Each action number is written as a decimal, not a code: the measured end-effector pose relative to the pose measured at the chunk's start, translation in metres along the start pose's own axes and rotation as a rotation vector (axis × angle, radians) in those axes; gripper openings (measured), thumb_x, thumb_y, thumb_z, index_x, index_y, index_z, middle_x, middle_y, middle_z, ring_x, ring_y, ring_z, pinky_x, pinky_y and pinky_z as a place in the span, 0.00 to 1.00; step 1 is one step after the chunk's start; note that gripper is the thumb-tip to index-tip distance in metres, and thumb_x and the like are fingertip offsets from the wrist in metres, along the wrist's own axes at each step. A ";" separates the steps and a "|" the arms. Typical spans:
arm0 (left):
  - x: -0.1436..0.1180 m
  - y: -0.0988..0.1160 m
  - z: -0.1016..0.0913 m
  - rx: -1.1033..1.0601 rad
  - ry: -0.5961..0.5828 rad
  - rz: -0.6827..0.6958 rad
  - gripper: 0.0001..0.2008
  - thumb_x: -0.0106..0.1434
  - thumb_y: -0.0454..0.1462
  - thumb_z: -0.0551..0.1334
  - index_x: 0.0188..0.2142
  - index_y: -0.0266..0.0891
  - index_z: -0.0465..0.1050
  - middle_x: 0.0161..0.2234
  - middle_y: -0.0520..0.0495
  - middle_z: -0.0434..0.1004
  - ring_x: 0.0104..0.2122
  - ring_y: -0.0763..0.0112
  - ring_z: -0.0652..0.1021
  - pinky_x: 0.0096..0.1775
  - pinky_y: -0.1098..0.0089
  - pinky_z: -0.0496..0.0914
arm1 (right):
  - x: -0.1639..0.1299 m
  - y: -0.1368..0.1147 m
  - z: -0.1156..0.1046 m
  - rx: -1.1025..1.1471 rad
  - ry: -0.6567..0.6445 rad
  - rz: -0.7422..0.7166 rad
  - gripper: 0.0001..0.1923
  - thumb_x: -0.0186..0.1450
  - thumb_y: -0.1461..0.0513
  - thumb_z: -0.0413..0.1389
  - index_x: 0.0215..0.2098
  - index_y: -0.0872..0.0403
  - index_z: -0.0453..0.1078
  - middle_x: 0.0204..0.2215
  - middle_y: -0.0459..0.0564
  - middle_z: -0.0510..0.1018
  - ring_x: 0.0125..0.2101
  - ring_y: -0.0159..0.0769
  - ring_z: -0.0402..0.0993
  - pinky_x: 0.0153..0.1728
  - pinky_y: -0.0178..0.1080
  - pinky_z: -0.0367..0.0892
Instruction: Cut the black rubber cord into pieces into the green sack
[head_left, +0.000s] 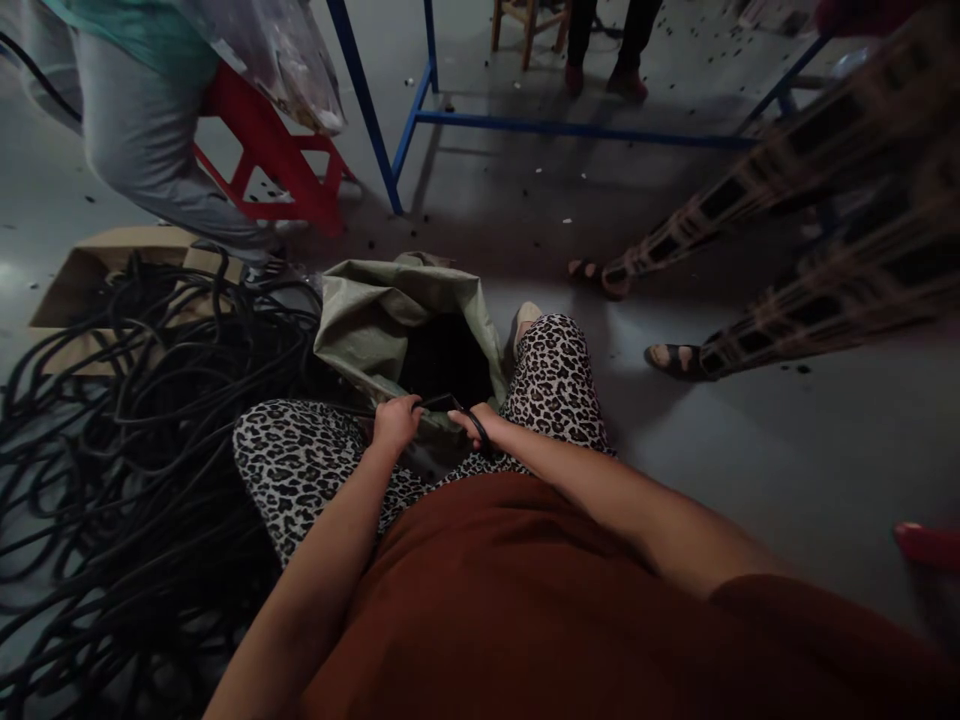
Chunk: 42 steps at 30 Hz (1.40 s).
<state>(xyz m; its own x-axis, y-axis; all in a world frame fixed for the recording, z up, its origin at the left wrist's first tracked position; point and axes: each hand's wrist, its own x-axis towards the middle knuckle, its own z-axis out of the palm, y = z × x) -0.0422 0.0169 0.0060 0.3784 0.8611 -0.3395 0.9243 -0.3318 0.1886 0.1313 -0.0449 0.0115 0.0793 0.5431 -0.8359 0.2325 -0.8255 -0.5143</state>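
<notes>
My left hand (pixel 395 422) is closed around a black rubber cord (pixel 429 402), whose end reaches across toward my other hand. In my right hand (pixel 472 424) is a pair of black-handled scissors (pixel 484 436), its blades pointing at the cord. Both hands are over my lap, just at the near rim of an open greenish woven sack (pixel 360 290) between my knees. The inside of the sack is dark, with black stuff that I cannot make out singly. A large tangled heap of black cords (pixel 172 450) lies on the floor to my left.
A cardboard box (pixel 97 245) stands under part of the heap. Ahead are a red stool (pixel 262 160) with a seated person and a blue metal table frame (pixel 525 125). A person's legs in plaid trousers (pixel 765 330) are at right. Small black bits dot the floor.
</notes>
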 end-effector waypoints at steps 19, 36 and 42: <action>-0.002 0.001 0.001 -0.050 0.096 0.005 0.17 0.62 0.40 0.54 0.47 0.39 0.72 0.43 0.43 0.77 0.44 0.61 0.76 0.47 0.63 0.64 | -0.001 0.003 0.004 0.106 -0.228 -0.001 0.24 0.67 0.44 0.45 0.41 0.57 0.64 0.13 0.42 0.66 0.09 0.31 0.64 0.09 0.28 0.54; -0.001 0.002 0.003 -0.083 0.046 0.056 0.17 0.62 0.40 0.54 0.48 0.40 0.71 0.45 0.44 0.76 0.47 0.62 0.74 0.50 0.64 0.63 | -0.001 -0.002 0.002 0.101 -0.186 0.000 0.25 0.65 0.43 0.49 0.33 0.58 0.66 0.12 0.43 0.65 0.09 0.30 0.63 0.08 0.28 0.56; -0.001 -0.004 -0.001 -0.043 0.085 0.083 0.17 0.62 0.41 0.54 0.48 0.41 0.72 0.45 0.44 0.77 0.47 0.61 0.74 0.50 0.63 0.63 | 0.003 0.002 0.003 0.108 -0.047 -0.046 0.22 0.64 0.46 0.52 0.31 0.58 0.66 0.10 0.40 0.61 0.08 0.26 0.58 0.09 0.28 0.59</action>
<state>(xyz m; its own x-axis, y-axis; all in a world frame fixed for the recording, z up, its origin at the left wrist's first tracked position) -0.0462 0.0174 0.0071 0.4466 0.8614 -0.2420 0.8861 -0.3883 0.2532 0.1285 -0.0453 0.0076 0.0247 0.5751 -0.8177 0.1292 -0.8129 -0.5678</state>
